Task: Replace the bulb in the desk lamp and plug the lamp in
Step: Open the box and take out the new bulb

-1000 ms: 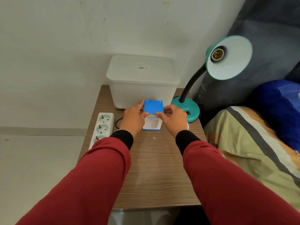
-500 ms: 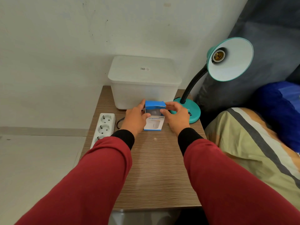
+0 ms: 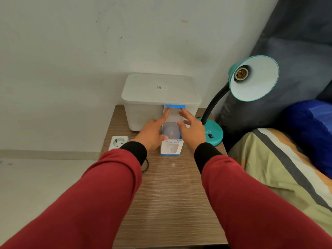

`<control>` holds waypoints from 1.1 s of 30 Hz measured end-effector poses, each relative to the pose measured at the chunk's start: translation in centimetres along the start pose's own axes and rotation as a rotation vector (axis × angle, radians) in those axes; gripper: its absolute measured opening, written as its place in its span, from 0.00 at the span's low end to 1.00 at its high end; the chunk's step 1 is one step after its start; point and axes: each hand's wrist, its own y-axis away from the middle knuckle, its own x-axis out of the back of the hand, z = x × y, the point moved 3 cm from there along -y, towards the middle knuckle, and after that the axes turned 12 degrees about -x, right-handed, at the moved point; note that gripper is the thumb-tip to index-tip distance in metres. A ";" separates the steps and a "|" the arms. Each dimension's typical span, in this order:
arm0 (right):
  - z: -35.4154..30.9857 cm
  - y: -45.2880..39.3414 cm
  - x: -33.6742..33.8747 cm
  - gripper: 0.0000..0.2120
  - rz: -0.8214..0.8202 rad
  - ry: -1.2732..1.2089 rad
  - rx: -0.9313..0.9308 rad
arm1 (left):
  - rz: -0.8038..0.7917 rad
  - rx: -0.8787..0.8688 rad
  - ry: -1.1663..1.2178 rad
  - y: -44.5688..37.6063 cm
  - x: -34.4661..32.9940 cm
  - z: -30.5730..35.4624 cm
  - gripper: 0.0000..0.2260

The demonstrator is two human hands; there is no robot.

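A small white-and-blue carton [image 3: 172,148] printed "HUMIDIFIER" stands on the wooden worktop [image 3: 167,194], just in front of a lidded translucent storage box [image 3: 143,112]. The carton's blue-edged top flap [image 3: 174,106] is folded up and back against the storage box, and the round white bulb [image 3: 171,132] sits inside the opened carton, its dome showing.

The left hand [image 3: 152,133] is at the carton's left side: its forefinger reaches straight up to touch the flap's inner face, while the thumb lies against the carton's front near the bulb. This grip is not closed round anything. The right hand [image 3: 192,130] is at the carton's right side with fingers spread and relaxed, forefinger tip at the flap's right edge, thumb beside the bulb; its grip is likewise loose and holding nothing.

To the right of the carton stands the teal desk lamp [image 3: 213,135], its base on the worktop, black gooseneck rising to a shade [image 3: 258,81] whose brass socket [image 3: 241,74] is bare. To the left of the carton, a white power strip [image 3: 118,142] shows beyond the left sleeve, with a black cord [image 3: 145,166] looping nearby.
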 end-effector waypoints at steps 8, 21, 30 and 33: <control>0.9 -0.2 -0.2 0.23 -0.094 0.418 0.041 | -0.147 0.015 -0.169 -1.2 0.4 0.2 0.44; 0.6 -1.5 -1.2 0.26 -0.070 0.648 -0.009 | -0.118 0.018 -0.084 -1.0 0.2 -0.1 0.42; -0.2 -0.5 0.2 0.25 -0.068 0.391 0.022 | -0.099 0.019 -0.046 -0.7 0.2 0.0 0.41; -0.8 -0.2 1.2 0.24 -0.073 0.304 0.045 | -0.096 0.023 -0.062 -0.7 0.2 0.1 0.41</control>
